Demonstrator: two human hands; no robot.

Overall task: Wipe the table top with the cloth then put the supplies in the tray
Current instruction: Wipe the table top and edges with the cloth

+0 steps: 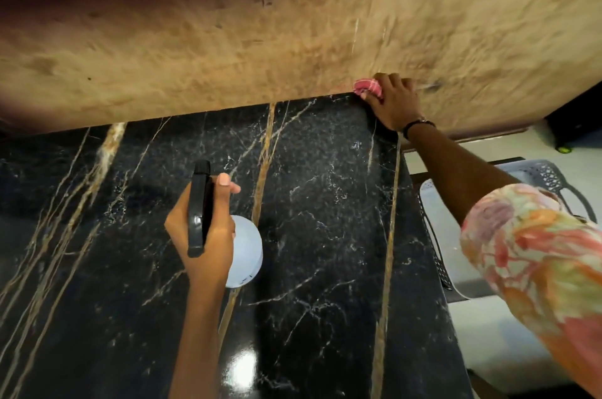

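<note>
Pink cloth, bunched under the right hand, scrubs the table's far edge; left hand grips the bottle mid-table. Wiping's underway; tray beside the table waits.

The desk is showing glossy black marble, veined in white and streaked with long gold-tan lines. The wall behind it is showing a mottled sandy tan, shading to dark brown at the upper left. The cloth is showing pink-red with pale stripes. The spray bottle is showing a white body under a black trigger head. The sleeve is wearing a blotchy print of pink, orange, cream and pale green. The tray is showing white with a dark lattice rim.
</note>
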